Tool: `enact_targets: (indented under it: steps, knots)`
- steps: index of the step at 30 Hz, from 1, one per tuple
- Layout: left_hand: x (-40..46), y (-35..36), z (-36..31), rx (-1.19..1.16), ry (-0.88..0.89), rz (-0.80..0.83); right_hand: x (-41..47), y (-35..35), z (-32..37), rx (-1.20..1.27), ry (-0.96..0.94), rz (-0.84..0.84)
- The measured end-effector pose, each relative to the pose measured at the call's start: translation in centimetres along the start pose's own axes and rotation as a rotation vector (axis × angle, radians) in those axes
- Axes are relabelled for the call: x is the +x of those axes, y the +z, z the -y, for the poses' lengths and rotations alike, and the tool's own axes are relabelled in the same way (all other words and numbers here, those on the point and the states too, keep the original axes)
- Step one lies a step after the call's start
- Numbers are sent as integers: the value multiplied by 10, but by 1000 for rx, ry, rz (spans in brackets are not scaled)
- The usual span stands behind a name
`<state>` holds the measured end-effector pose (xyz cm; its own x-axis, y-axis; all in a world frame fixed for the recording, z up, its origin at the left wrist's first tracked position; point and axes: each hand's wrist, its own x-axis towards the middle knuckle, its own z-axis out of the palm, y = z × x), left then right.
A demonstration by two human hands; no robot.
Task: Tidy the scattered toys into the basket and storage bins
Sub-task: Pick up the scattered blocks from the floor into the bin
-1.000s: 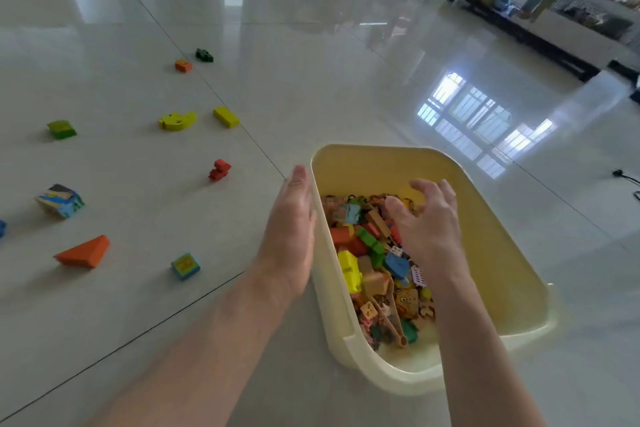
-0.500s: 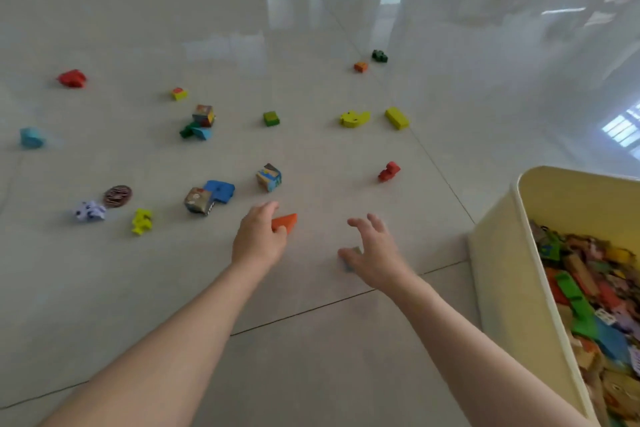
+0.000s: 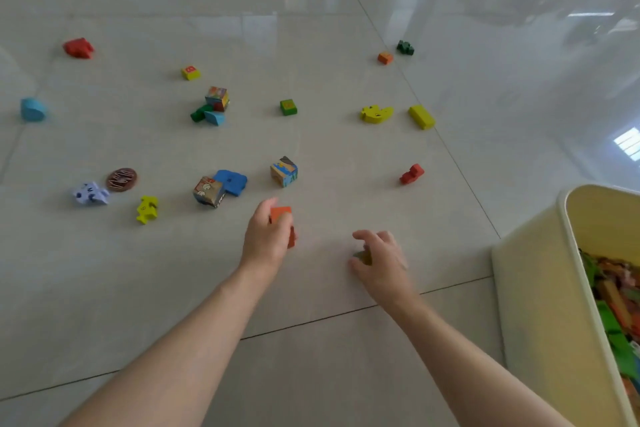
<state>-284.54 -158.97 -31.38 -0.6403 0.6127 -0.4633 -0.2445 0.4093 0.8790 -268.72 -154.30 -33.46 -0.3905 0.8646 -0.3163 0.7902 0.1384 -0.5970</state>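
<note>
My left hand (image 3: 265,239) grips an orange wedge block (image 3: 281,215) just above the tiled floor. My right hand (image 3: 379,258) curls its fingers round a small greenish cube (image 3: 363,256), mostly hidden under the fingers. A pale yellow bin (image 3: 540,288) full of mixed toys stands at the right edge. Scattered on the floor ahead lie a picture cube (image 3: 284,171), another picture cube (image 3: 208,191) against a blue piece (image 3: 231,181), a red piece (image 3: 411,174), a yellow duck (image 3: 376,113) and a yellow bar (image 3: 421,117).
Farther out lie a green cube (image 3: 288,107), a cluster with a picture cube (image 3: 217,98), a donut toy (image 3: 121,179), a lilac piece (image 3: 90,193), a yellow piece (image 3: 147,209), a red toy (image 3: 78,47), a blue block (image 3: 33,109), and orange (image 3: 384,57) and dark green (image 3: 405,47) pieces.
My view swung left from the bin to the floor toys. My left hand has closed on the orange wedge and lifted it; my right hand has closed over the small cube.
</note>
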Motion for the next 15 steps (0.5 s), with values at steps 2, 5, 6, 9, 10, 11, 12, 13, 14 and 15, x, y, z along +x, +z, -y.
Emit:
enact_targets:
  steps: [2, 5, 6, 9, 10, 11, 12, 13, 14, 15]
  knots:
    - [0, -13, -10, -349, -167, -33, 11, -3, 27, 454, 72, 45]
    - [4, -44, -16, -453, -201, -89, 37, -7, 70, 753, 141, 66]
    - [5, -54, -17, -398, -176, -110, 47, -5, 82, 682, 101, 47]
    - [13, -82, -19, -322, -135, -201, 75, 7, 112, 397, -80, -85]
    - [16, -91, -19, -331, -133, -228, 85, 12, 117, 301, -122, -72]
    - [19, -97, -19, -352, -136, -250, 94, 15, 121, 213, -148, -26]
    - [22, -103, -20, -377, -142, -273, 102, 20, 125, 128, -164, 37]
    - [24, -106, -21, -393, -146, -285, 106, 23, 126, 33, -173, 94]
    - [26, -107, -22, -373, -140, -288, 110, 26, 125, -68, -180, 144]
    - [27, -109, -22, -300, -123, -290, 112, 30, 123, -158, -185, 185]
